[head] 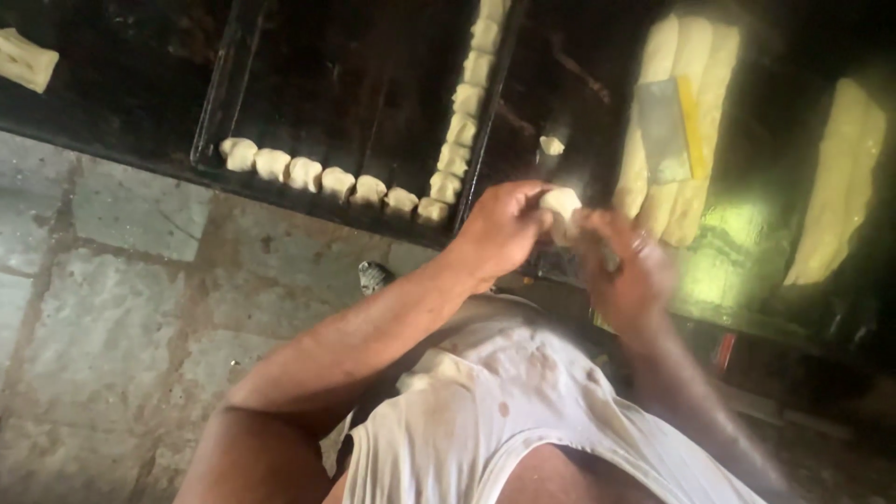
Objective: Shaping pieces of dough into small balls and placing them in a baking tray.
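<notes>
My left hand [499,229] and right hand [627,266] meet just right of the frame's centre, both closed around one pale dough piece [563,202] pinched between the fingers; the right hand is blurred. Just above them a single small lump [552,145] lies on the dark surface [560,84]. To the upper left, a black tray [280,84] carries shaped pieces [322,179] in a row along its near edge and another row up its right side. At the upper right, long dough strips [686,121] lie side by side with a flat scraper [665,131] on top. More strips [835,187] sit at the far right. Stone floor [121,308] fills the lower left.
</notes>
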